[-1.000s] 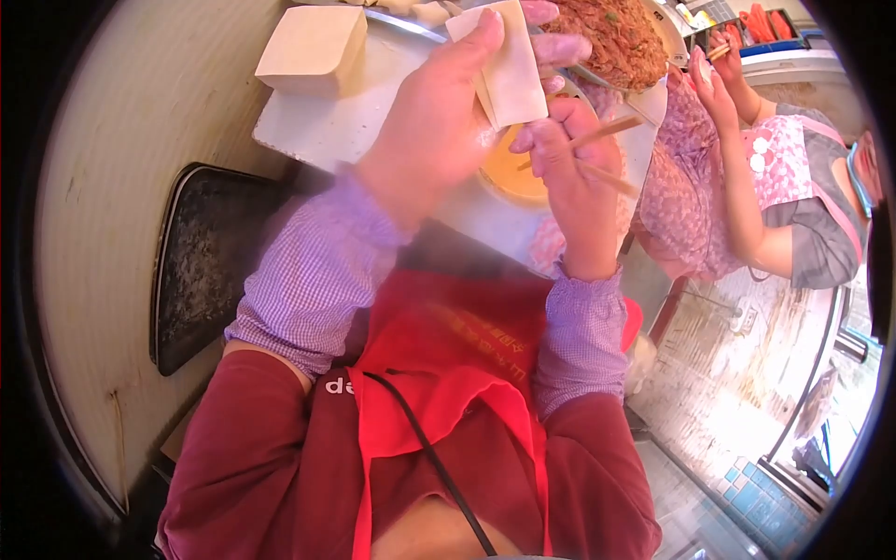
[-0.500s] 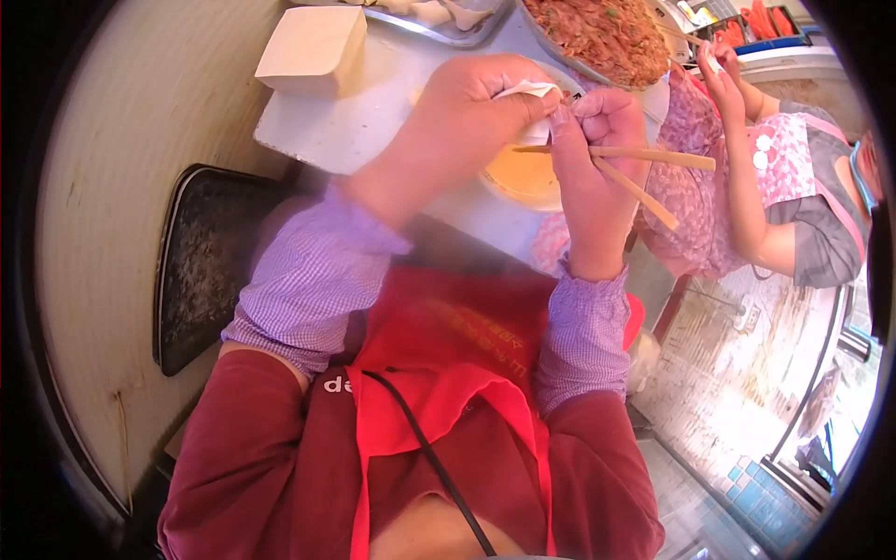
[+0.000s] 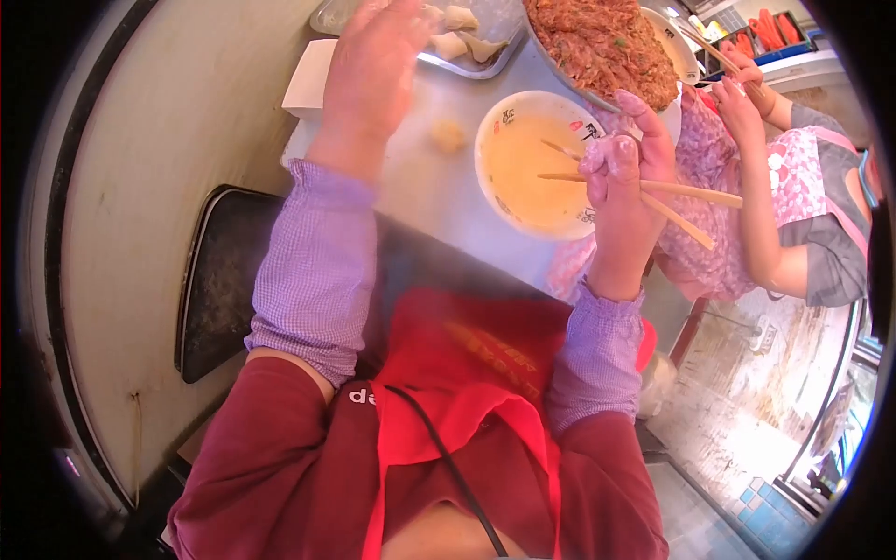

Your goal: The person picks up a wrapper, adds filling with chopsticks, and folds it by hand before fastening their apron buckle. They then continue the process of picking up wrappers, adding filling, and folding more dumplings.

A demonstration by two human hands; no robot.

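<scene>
My right hand point(image 3: 630, 177) grips a pair of wooden chopsticks point(image 3: 691, 193), their thin ends over a white bowl point(image 3: 485, 182) of yellow-orange liquid. White, floury residue coats its fingers. My left hand point(image 3: 373, 79) reaches up toward a metal tray point(image 3: 499, 58) holding several folded, filled wrappers point(image 3: 448, 47). Motion smears its fingers, so I cannot make out whether anything is in them. Partly behind that hand stands a thick stack of pale wrappers point(image 3: 306, 79).
A large bowl of raw minced filling point(image 3: 607, 47) stands at the back. A yellowish spot point(image 3: 448, 137) marks the white tabletop point(image 3: 420, 187). Another person point(image 3: 793, 177) in a pink apron works at the right, holding chopsticks. A dark tray point(image 3: 229, 280) leans at the left wall.
My hands have parted from the pale wrapper they held together. The left has moved up and left to the tray; the right has moved slightly right and down, still with the chopsticks.
</scene>
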